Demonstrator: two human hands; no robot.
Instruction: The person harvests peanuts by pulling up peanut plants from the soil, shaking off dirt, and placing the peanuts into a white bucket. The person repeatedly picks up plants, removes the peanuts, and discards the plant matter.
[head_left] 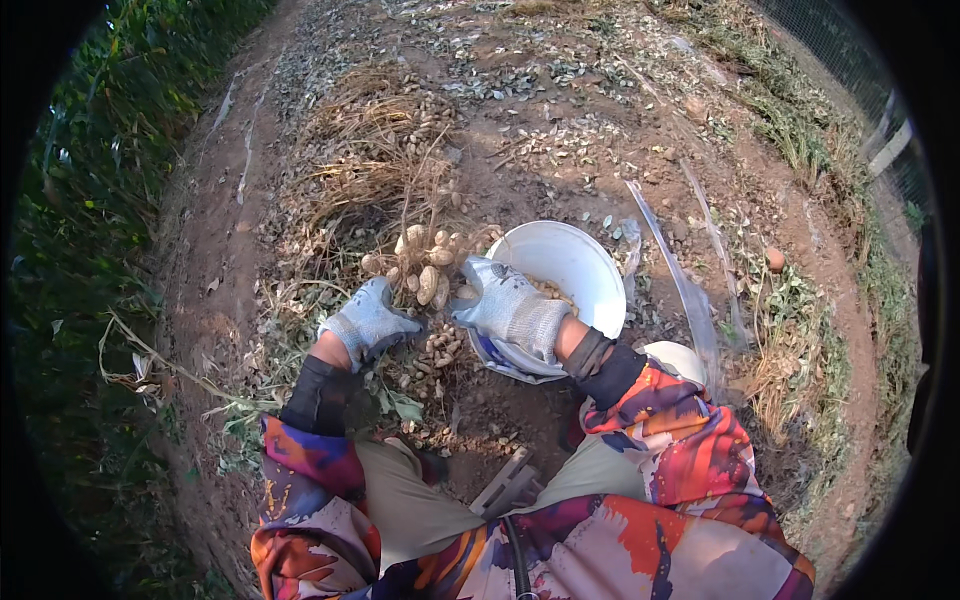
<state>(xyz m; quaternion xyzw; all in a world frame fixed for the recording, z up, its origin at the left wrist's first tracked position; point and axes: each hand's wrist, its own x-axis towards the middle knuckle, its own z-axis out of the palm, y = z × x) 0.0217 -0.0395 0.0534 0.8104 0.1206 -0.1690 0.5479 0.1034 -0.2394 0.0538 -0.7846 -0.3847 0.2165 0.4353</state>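
A cluster of peanuts point(427, 275) with pale, knobbly pods hangs on thin dry stems between my two gloved hands. My left hand point(368, 318), in a light grey-blue knit glove, is at the cluster's lower left. Its thumb stands apart from the fingers, whose tips reach the nearest pods. On the cluster's right side, my right hand point(510, 305) in a matching glove has thumb and fingers curled around pods, partly hidden by the glove. Under that wrist stands a white bucket point(575, 255), tilted, with some peanuts point(550, 290) inside.
Pulled peanut plants point(365, 150) lie heaped beyond my left hand. Loose pods point(440, 350) rest on the soil below the cluster. Plastic film strips point(685, 280) lie right of the bucket. Tall green plants point(100, 200) line the left; a wire fence point(840, 60) is far right.
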